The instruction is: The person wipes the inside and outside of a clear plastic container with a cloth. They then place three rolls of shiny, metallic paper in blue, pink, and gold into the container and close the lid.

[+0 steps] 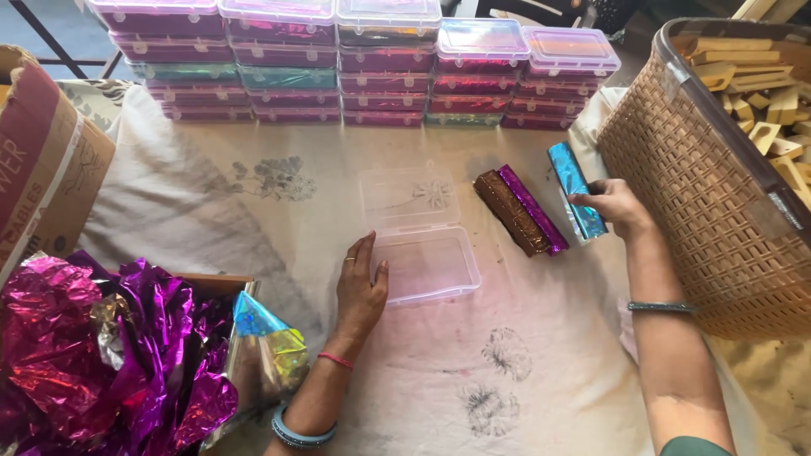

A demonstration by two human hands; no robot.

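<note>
Head-cam view down at my 2 hands on a cloth-covered table (253, 211). My left hand (361, 291) lies flat, fingers open and together, thumb touching the near-left edge of 1 clear plastic box (420, 245); the box is open w/ its lid folded back, nothing inside. My right hand (619, 207) has fingers curled round 1 blue foil-wrapped bar (576, 190), gripping its near end as it lies on the cloth. Just left of it: 2 more wrapped bars touching side by side, 1 purple bar (534, 208) and 1 brown-gold bar (509, 213), apart from the box.

Along the far edge, 5 stacks of closed clear boxes (355, 63) holding coloured foil, approx 3–5 high each; exact count unclear. Right edge: 1 woven basket (701, 186) w/ many wooden blocks (760, 93), close to my right forearm. Left edge: 1 cardboard box (42, 160); near-left, a heap of crumpled pink & purple foil (101, 355). Open cloth lies between my forearms and btw the open box and the stacks.
</note>
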